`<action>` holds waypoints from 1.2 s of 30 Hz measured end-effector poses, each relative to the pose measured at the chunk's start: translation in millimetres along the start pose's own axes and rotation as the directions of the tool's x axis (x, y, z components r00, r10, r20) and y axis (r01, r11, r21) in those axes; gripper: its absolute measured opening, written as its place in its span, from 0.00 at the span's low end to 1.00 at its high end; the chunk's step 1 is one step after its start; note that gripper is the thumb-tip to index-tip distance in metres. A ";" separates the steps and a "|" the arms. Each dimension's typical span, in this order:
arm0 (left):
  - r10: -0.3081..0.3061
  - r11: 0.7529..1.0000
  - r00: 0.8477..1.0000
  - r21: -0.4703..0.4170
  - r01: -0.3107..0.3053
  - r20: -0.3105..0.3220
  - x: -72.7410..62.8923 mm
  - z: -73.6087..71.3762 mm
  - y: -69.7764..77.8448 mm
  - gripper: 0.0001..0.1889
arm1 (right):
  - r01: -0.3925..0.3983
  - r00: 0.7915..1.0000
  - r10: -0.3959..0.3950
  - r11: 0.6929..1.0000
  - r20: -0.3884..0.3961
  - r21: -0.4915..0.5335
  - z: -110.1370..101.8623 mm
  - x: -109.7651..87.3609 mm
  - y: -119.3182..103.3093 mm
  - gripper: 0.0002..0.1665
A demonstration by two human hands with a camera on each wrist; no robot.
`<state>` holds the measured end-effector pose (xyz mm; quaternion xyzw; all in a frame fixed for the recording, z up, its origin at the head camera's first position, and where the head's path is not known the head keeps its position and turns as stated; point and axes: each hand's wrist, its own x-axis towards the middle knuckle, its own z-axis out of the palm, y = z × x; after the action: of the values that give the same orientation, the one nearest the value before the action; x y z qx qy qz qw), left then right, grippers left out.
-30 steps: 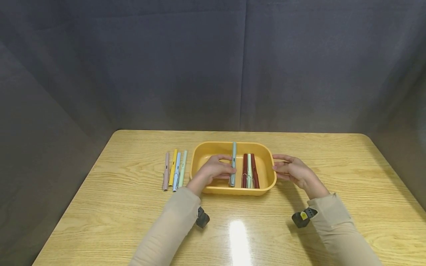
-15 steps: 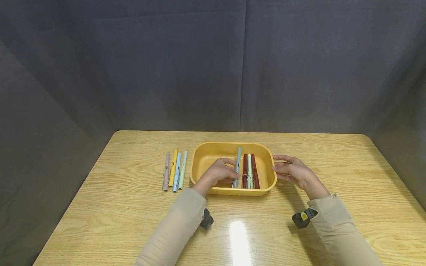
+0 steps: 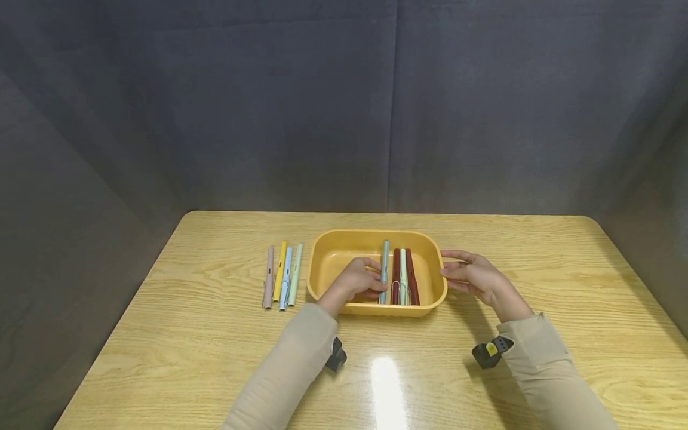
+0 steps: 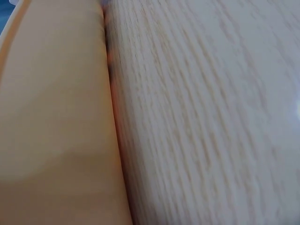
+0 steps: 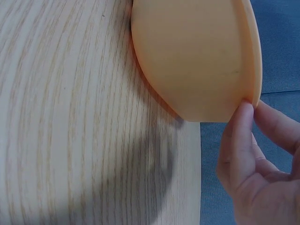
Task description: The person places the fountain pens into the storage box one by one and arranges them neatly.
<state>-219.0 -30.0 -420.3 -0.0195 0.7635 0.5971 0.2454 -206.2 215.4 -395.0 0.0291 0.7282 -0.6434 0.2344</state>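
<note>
Head view — hands (image 3: 356, 279) (image 3: 477, 278) pinch a grey-blue pen (image 3: 384, 257) and yellow tray (image 3: 371, 310).

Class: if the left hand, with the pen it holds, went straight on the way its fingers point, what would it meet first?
Probably the nearest dark red pen, just beyond the grey-blue pen that the left hand holds in the yellow container. Depth is unclear, so it might pass above.

Studio-type setup: dk drapes (image 3: 301, 119) behind/beside wood tbl (image 3: 177, 358).
</note>
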 end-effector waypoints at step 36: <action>-0.031 0.999 1.000 0.036 0.031 0.004 -3.0 4.7 6.4 0.29 | 0.002 1.000 -0.002 1.000 -0.009 -0.006 -0.3 0.4 1.0 0.38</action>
<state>-216.8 -24.5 -414.1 -0.0256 0.7733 0.5794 0.2564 -206.3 215.8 -396.1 0.0307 0.7311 -0.6414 0.2307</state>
